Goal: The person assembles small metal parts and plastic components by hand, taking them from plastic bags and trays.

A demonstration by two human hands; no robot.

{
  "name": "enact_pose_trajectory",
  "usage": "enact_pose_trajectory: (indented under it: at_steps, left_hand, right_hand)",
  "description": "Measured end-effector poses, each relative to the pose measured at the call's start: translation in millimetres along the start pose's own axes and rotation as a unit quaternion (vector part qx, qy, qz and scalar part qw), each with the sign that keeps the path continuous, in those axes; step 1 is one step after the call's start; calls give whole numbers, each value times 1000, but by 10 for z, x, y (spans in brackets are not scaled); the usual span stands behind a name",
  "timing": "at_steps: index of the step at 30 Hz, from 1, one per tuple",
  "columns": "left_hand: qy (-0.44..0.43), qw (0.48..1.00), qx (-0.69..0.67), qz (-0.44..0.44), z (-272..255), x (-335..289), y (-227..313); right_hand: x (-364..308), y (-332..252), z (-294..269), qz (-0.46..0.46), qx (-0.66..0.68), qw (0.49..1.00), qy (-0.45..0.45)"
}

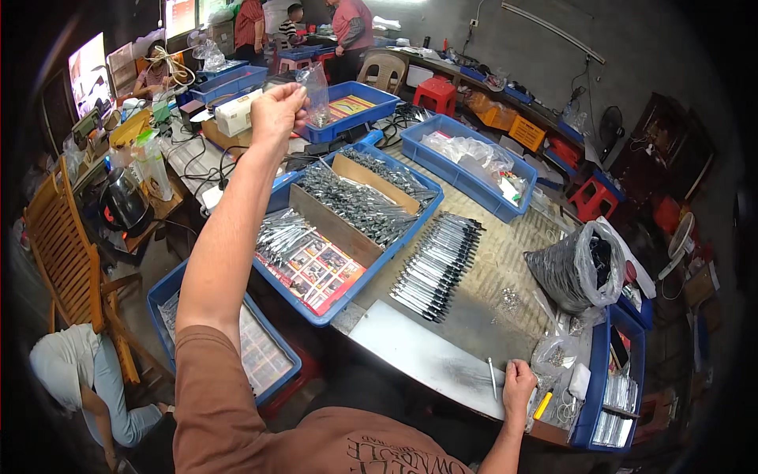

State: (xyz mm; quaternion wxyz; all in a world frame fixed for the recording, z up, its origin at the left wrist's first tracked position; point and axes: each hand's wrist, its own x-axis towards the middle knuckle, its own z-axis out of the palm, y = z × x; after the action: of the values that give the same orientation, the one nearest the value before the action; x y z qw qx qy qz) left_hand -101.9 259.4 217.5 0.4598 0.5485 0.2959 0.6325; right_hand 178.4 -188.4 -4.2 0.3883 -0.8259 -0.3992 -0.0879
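Pens [438, 267] lie lined up on the surface [501, 245], where a slim tube [493, 378] near the edge could roll off if nudged by the curled right grip [519, 385]; whether that or the raised left grip [278, 113] is closed on anything, I cannot tell.

The camera is sitting on the person's head and is looking down and forward, over the brown shirt [316, 434] at the bottom, onto the surface [489, 261] and both the left hand [276, 114] and the right hand [519, 389]. It is seeing the left arm [225, 237] from close up, so that arm is looking big, while the grey wall [545, 63] is showing far away near the top. Its wide, round view is taking in much of the room and is ending in a dark ring.
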Motion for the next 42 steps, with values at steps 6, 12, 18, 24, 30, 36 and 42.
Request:
enact_pose_trajectory:
  at_steps: [6, 12, 18, 24, 30, 36, 42]
  left_hand:
    - [67, 997, 33, 31, -38, 159, 43]
    - [11, 995, 59, 85, -101, -41, -78]
    - [-31, 995, 24, 93, 114, -641, -157]
    - [-67, 994, -2, 92, 225, -1078, -260]
    - [-85, 993, 22, 74, 266, -1339, -272]
    - [-105, 993, -5, 45, 321, -1578, -291]
    - [-99, 987, 72, 108, 333, -1756, -376]
  right_hand:
    - [15, -68, -18, 33, 6, 999, -19]
    - [1, -64, -30, 35, 14, 999, -16]
    - [-12, -52, -38, 48, 22, 998, -19]
    - [-10, -23, -31, 42, 21, 999, -20]
    - [-10, -18, -30, 46, 19, 999, -21]
    - [10, -47, -34, 43, 18, 999, -23]
    - [-10, -1, -15, 37, 30, 999, -17]
